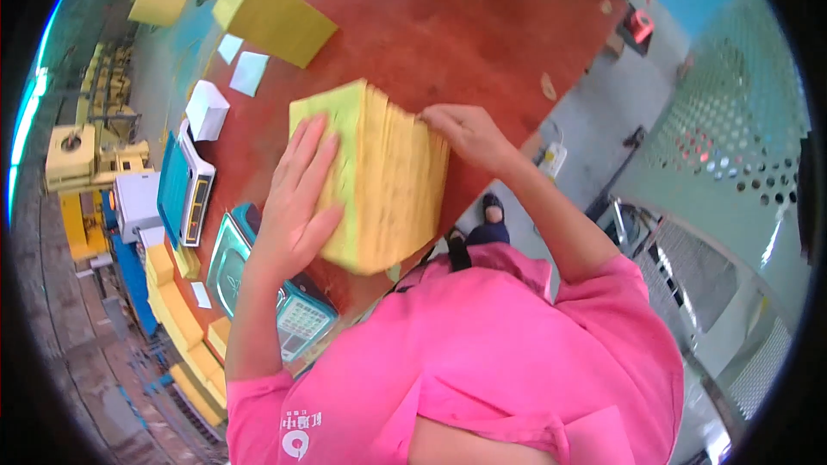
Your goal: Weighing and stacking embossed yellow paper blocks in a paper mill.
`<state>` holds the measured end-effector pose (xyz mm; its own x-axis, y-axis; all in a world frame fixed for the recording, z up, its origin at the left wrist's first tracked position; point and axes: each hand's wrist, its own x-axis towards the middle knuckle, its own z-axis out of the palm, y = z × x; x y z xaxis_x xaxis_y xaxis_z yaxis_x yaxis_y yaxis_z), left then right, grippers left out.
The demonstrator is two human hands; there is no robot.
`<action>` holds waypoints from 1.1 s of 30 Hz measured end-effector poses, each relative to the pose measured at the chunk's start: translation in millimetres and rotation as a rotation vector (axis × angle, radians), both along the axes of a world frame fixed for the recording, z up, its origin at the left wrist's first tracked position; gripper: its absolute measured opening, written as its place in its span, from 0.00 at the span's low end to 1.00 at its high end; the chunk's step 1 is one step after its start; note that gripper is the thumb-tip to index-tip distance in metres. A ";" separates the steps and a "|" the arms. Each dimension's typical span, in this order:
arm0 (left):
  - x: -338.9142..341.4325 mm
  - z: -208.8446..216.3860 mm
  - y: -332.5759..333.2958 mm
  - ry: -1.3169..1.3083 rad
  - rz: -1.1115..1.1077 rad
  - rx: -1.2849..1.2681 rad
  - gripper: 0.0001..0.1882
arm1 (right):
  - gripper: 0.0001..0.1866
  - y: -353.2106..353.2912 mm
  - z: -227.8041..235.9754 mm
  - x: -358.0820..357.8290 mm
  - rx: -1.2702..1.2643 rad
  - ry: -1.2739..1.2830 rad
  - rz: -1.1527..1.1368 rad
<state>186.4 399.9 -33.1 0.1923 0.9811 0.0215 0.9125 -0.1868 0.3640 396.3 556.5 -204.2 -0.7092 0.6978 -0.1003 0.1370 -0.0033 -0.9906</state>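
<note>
A thick stack of yellow paper [392, 185] stands on the red tabletop in front of me, its layered sheet edges facing right. My left hand [301, 189] lies flat against the smooth left face, fingers stretched and thumb apart. At the far right corner, my right hand [461, 131] has its fingers curled in a pinch on the sheet edges. Another yellow block [276, 17] rests farther off at the upper left of the table.
Left of the stack are a scale with a keypad [306, 319], a second teal-topped scale [185, 189] and a white box [207, 110]. White paper pieces [249, 73] lie near the far block. A perforated metal panel [715, 146] stands at right; yellow blocks [177, 310] line the left.
</note>
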 end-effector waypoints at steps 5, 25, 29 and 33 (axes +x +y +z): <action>17.9 21.9 10.9 0.030 -0.143 -0.165 0.31 | 0.18 -67.4 -13.5 40.7 -0.195 0.296 -0.271; 23.7 -10.7 -18.3 -0.591 0.246 -0.205 0.49 | 0.13 -199.6 -57.4 41.3 -1.174 0.510 -0.247; 38.9 -10.1 -26.5 -0.616 0.150 -0.189 0.49 | 0.22 -219.1 -41.0 42.4 -1.161 0.674 -0.296; 53.7 -9.0 -36.0 -0.574 0.046 -0.189 0.49 | 0.30 -236.0 -32.0 43.1 -1.006 0.696 -0.368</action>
<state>240.1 363.9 -42.1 0.1592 0.9850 -0.0659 0.5659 -0.0364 0.8237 439.4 320.5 -236.2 -0.6064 0.6964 -0.3837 -0.5765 -0.7174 -0.3911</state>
